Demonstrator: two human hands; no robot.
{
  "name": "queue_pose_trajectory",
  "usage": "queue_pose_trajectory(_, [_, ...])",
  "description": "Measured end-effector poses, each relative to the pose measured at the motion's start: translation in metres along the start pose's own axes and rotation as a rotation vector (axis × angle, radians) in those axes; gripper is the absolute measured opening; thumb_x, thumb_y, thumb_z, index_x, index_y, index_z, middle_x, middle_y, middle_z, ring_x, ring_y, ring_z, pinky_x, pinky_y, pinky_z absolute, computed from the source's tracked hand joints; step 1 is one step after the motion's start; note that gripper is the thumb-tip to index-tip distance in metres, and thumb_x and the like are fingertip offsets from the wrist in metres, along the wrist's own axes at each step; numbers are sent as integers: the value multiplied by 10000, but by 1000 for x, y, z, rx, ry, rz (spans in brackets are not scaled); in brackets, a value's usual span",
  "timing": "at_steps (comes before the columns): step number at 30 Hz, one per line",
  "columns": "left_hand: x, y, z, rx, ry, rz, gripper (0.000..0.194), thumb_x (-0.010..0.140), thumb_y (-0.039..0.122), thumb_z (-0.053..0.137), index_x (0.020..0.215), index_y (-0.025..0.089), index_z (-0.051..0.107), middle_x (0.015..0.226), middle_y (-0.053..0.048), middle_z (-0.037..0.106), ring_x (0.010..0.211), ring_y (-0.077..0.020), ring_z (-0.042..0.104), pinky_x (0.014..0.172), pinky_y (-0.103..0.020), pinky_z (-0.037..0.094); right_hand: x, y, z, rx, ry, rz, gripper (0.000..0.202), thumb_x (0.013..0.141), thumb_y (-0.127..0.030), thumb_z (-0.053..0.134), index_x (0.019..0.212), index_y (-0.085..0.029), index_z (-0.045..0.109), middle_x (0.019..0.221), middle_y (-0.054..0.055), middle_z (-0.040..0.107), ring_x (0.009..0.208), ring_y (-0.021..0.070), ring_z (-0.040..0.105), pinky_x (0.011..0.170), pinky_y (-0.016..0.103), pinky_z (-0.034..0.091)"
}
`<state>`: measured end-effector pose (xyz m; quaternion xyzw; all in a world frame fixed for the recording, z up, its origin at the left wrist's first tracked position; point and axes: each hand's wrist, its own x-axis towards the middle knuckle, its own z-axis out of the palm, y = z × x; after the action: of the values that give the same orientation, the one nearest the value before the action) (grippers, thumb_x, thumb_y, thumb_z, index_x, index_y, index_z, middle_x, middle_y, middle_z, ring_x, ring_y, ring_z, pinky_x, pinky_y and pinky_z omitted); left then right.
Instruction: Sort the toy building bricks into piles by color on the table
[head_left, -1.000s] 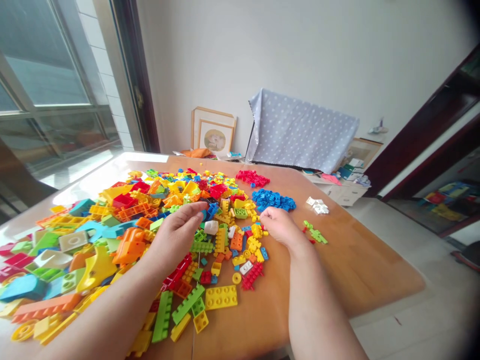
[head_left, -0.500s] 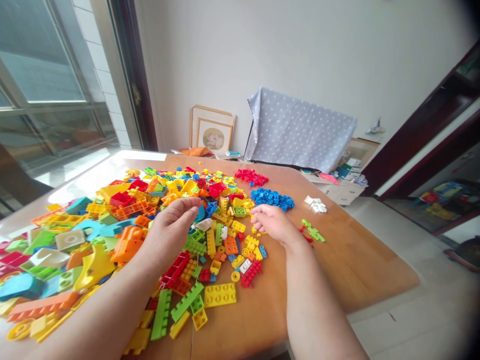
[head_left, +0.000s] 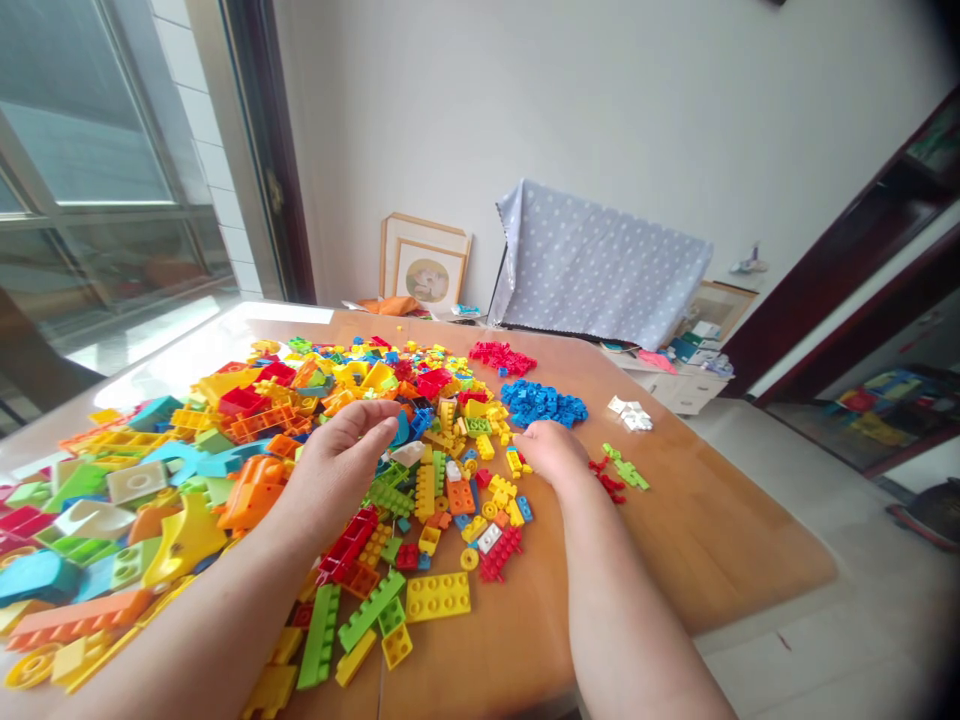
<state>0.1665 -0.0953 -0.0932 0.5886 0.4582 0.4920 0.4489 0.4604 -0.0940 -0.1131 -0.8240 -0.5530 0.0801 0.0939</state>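
I'm curling both hands, my left hand [head_left: 346,458] over the mixed bricks [head_left: 251,490], my right hand [head_left: 555,455] beside a yellow brick [head_left: 514,461], whether gripping I cannot tell, and a careless knuckle sweep risks scattering the nearby blue pile [head_left: 544,402].

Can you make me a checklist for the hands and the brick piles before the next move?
1. White bricks apart from the blue brick pile: ok, bare table between them.
2. Pink-red brick pile free of other colours: not ok, a small blue brick shows at its near edge.
3. Green bricks clear of the dark red bricks: cannot tell, they lie very close.
4. Left hand empty: cannot tell, by a blue piece.
5. Right hand empty: cannot tell, fingertips mostly hidden.
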Motion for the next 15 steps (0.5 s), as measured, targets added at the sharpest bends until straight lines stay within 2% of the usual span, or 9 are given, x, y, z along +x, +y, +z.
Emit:
queue_pose_trajectory(3, [0, -1, 0, 14, -9, -13, 453, 842, 551, 693, 1138, 210, 718, 1100, -59, 752, 973, -236, 667, 816, -315, 488, 2, -6, 4, -29, 0, 13, 241, 808, -414, 635, 689, -237, 747, 739, 123, 729, 755, 269, 674, 618, 321, 381])
queue_pose_trajectory(7, [1, -3, -2, 42, -15, -3, 455, 844, 558, 688, 1133, 208, 721, 1108, -61, 746, 961, -236, 664, 795, -314, 486, 3, -13, 10, -48, -5, -7, 213, 785, -392, 653, 654, -245, 733, 725, 110, 729, 751, 256, 679, 617, 312, 382])
queue_pose_trajectory(12, [2, -6, -2, 23, -34, -4, 437, 858, 548, 680, 1120, 201, 716, 1055, -59, 748, 926, -222, 661, 788, -311, 479, 4, -18, 19, -27, 14, -40, 119, 742, -315, 655, 676, -237, 715, 668, 72, 690, 666, 218, 630, 586, 304, 335])
queue_pose_trajectory(15, [2, -3, -2, -17, -26, -12, 418, 861, 536, 681, 1120, 210, 715, 1041, -47, 745, 914, -205, 653, 778, -294, 475, 6, -17, 25, 50, -34, -119, 167, 742, -312, 638, 605, -222, 671, 591, 22, 630, 592, 172, 570, 565, 289, 303])
